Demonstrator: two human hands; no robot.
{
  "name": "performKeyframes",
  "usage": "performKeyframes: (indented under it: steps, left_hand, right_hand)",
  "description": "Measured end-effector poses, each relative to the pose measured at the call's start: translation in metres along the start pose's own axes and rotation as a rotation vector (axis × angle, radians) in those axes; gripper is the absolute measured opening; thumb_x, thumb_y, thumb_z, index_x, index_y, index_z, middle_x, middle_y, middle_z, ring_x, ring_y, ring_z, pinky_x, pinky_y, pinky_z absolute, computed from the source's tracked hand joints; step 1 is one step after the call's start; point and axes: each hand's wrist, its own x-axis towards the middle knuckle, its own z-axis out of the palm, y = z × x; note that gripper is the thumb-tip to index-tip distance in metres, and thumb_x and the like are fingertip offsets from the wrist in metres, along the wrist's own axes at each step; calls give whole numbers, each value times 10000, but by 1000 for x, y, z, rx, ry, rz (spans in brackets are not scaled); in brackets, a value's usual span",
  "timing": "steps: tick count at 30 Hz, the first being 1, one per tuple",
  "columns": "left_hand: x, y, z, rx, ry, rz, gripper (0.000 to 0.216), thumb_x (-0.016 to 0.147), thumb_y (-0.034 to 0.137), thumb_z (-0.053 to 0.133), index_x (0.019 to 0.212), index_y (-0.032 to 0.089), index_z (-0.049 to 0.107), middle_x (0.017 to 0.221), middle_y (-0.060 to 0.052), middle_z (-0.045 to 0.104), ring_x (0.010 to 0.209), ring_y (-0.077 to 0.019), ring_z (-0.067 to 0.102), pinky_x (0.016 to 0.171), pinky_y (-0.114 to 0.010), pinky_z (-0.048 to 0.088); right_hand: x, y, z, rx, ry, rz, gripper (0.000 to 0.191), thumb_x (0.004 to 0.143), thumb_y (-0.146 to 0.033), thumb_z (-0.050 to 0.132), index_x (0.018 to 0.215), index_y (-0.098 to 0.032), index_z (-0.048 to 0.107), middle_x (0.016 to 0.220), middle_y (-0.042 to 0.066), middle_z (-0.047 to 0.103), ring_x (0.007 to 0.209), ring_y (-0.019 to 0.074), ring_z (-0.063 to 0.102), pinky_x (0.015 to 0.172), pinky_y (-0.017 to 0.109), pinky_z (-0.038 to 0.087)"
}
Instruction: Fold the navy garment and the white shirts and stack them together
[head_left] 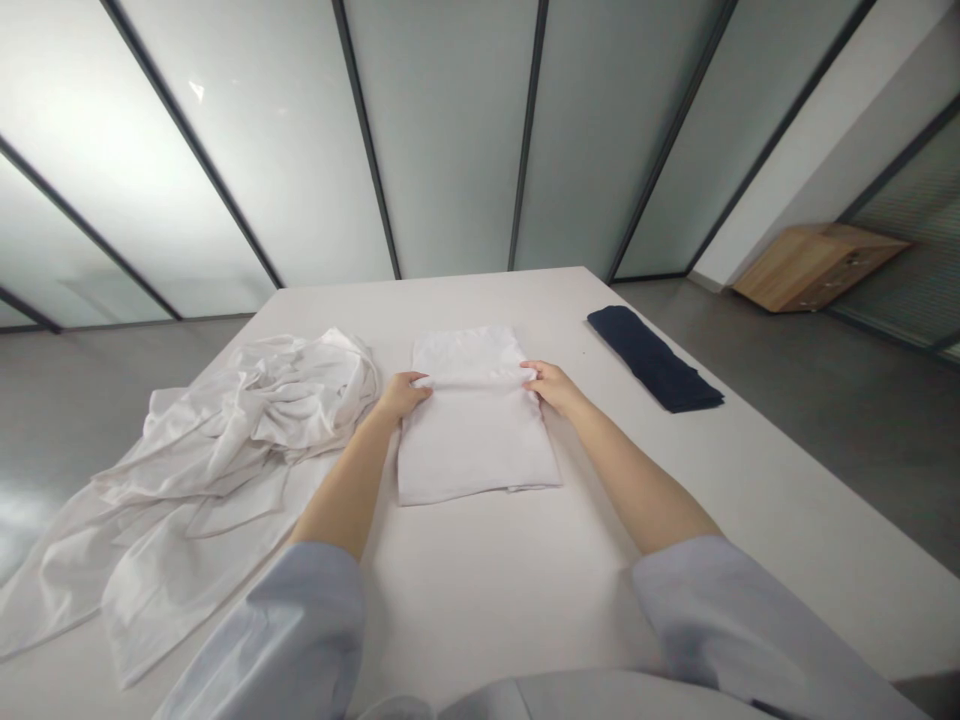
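A white cloth (480, 440), folded into a rectangle, lies flat on the white table in front of me. My left hand (406, 393) pinches its left edge, a little above the middle. At about the same height on the right edge, my right hand (553, 386) grips the cloth between thumb and fingers. Between the two hands a raised crease runs across the fabric, and the part beyond it looks slightly wrinkled. The exact kind of garment or linen cannot be made out.
A loose heap of white fabric (262, 410) covers the table's left side and hangs over its edge. On the right lies a folded dark navy cloth (652, 358). Behind the table (495, 590) stand frosted glass panels (450, 130); a wooden cabinet (810, 265) is at far right.
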Motion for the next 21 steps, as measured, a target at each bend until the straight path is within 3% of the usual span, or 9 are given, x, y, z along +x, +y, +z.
performKeyframes:
  steps: [4, 8, 12, 14, 17, 19, 21]
  left_hand:
    - [1, 6, -3, 231, 19, 60, 366, 728, 285, 625, 1038, 119, 725, 979, -83, 737, 946, -243, 665, 859, -320, 497]
    - [2, 12, -13, 450, 65, 204, 346, 734, 339, 639, 1012, 159, 740, 1096, -92, 692, 1059, -258, 616, 959, -353, 458]
    - [14, 27, -31, 667, 107, 380, 293, 729, 360, 664, 968, 213, 746, 1289, -92, 598, 1263, -307, 479, 1108, -457, 322]
    - [25, 43, -42, 733, 20, 362, 299, 761, 339, 634, 1020, 217, 720, 1223, -84, 642, 1204, -291, 532, 1089, -459, 338]
    - [47, 78, -57, 773, -70, 281, 323, 810, 312, 573, 1092, 189, 671, 1093, -83, 693, 1034, -251, 617, 954, -371, 442]
    - [59, 106, -66, 788, 30, 271, 320, 819, 304, 562, 1102, 182, 650, 1104, -90, 686, 1030, -249, 609, 914, -345, 447]
    - [64, 132, -73, 771, 216, 299, 319, 844, 299, 535, 1131, 186, 620, 1121, -97, 671, 1061, -255, 587, 923, -362, 428]
  right_hand:
    - [0, -4, -2, -61, 5, -51, 310, 623, -67, 568, 897, -166, 676, 803, 23, 722, 707, 161, 651, 670, 248, 506]
    - [1, -16, -9, -239, 1, -146, 238, 682, -101, 563, 871, -167, 692, 809, 27, 723, 711, 164, 646, 675, 249, 483]
    - [10, -40, -20, -556, 14, -240, 176, 724, -156, 611, 860, -166, 722, 785, 33, 710, 713, 175, 630, 694, 261, 464]
    - [21, -58, -24, -708, 17, -294, 140, 720, -169, 645, 834, -166, 727, 816, 41, 707, 745, 182, 626, 715, 266, 457]
    - [44, -91, -28, -798, 46, -339, 114, 741, -176, 651, 839, -166, 710, 841, 46, 705, 766, 184, 624, 733, 275, 456]
    - [59, -115, -31, -780, 100, -371, 120, 776, -175, 616, 872, -169, 689, 805, 39, 697, 739, 183, 622, 730, 287, 461]
    - [70, -137, -34, -731, 190, -469, 146, 808, -178, 578, 922, -178, 669, 821, 38, 695, 747, 187, 622, 746, 303, 468]
